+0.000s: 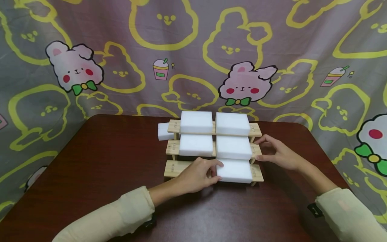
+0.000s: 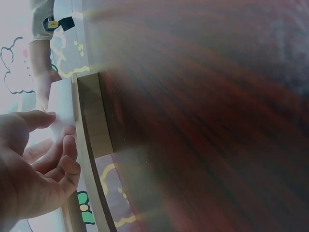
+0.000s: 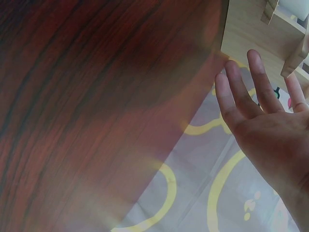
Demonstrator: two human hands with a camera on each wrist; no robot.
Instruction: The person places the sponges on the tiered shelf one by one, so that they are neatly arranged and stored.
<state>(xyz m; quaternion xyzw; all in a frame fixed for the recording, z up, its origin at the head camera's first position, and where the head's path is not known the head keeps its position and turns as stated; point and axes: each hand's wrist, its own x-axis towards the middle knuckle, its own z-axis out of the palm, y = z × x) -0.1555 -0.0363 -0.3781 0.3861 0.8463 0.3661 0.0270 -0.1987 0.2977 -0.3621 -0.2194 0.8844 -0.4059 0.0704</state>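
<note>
A three-tier wooden stand (image 1: 172, 166) holds white foam blocks. Two blocks sit on the top tier, two on the middle tier, and one foam block (image 1: 235, 170) on the right of the bottom tier. My left hand (image 1: 198, 175) pinches the left end of that bottom block, one fingertip on its upper face and another at its front lower corner. In the left wrist view the fingers are curled at the block's end. My right hand (image 1: 279, 154) is at the right end of the middle tier, its fingertips right at the wood. The right wrist view shows its fingers (image 3: 263, 84) fairly straight and the palm bare.
Another white foam block (image 1: 164, 131) lies on the table behind the stand's left side. The stand is on a dark reddish-brown table (image 1: 121, 151). A curtain (image 1: 187, 60) with cartoon animals hangs around the table's back and sides.
</note>
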